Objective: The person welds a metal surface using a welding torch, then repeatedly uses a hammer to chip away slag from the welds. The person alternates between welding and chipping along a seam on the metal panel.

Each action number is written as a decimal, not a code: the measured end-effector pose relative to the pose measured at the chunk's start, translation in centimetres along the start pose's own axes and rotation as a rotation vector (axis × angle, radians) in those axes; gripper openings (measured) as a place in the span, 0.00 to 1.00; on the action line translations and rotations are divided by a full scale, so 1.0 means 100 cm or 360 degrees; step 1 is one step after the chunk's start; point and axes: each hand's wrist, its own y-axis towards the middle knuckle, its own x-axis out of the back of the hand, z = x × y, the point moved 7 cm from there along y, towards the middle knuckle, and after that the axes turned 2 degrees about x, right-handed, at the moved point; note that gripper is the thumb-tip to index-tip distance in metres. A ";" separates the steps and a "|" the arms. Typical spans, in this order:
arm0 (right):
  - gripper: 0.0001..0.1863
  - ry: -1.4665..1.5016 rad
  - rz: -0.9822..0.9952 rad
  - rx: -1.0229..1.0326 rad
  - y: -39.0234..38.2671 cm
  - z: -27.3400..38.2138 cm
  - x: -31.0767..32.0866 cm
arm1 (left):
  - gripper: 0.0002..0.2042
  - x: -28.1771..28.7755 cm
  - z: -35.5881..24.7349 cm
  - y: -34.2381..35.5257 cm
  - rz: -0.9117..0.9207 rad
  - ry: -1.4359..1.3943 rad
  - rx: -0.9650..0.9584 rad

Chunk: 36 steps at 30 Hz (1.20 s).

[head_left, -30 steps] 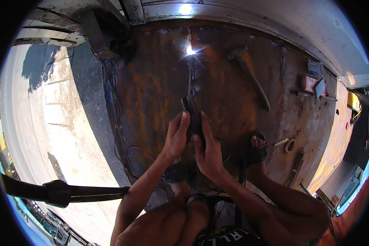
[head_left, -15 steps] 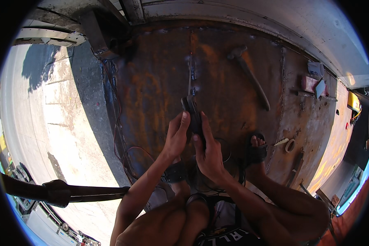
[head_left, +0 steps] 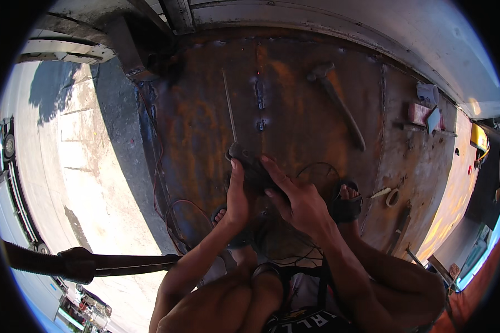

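A dark electrode holder (head_left: pixel 247 162) carries a thin welding rod (head_left: pixel 228 100), slanting up and left over the rusty steel plate (head_left: pixel 194 122). My left hand (head_left: pixel 236 197) is closed on the holder from the left, thumb along it. My right hand (head_left: pixel 303 205) grips its right side with bent fingers. The rod's tip lies left of a seam with short weld beads (head_left: pixel 260 91); I cannot tell whether it touches the plate. A hammer (head_left: pixel 343 108) lies to the right. My sandalled feet (head_left: pixel 347 202) are either side behind the hands.
Cables (head_left: pixel 160 139) run along the plate's left edge. At right lie a red box (head_left: pixel 419 114), a pale cup-like container (head_left: pixel 426 93) and a ring (head_left: pixel 393 197). A metal wall (head_left: pixel 316 19) bounds the far side. A black padded bar (head_left: pixel 94 265) crosses lower left. Vehicles (head_left: pixel 8 144) stand beyond the pavement.
The bright arc has gone out. The holder has turned and come down-left, swinging the rod's tip left off the seam. Both hands moved with it, the right also shifting rightward.
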 end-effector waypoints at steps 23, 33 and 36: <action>0.34 0.0352 -0.0421 -0.0208 -0.003 -0.012 -0.016 | 0.22 0.001 -0.008 0.020 -0.0010 0.0672 -0.0230; 0.35 0.0334 -0.0451 -0.0202 -0.004 -0.010 -0.016 | 0.20 0.010 -0.002 0.023 0.0022 0.0631 -0.0178; 0.35 0.0365 -0.0436 -0.0219 -0.004 -0.011 -0.017 | 0.20 0.010 -0.001 0.023 0.0026 0.0642 -0.0167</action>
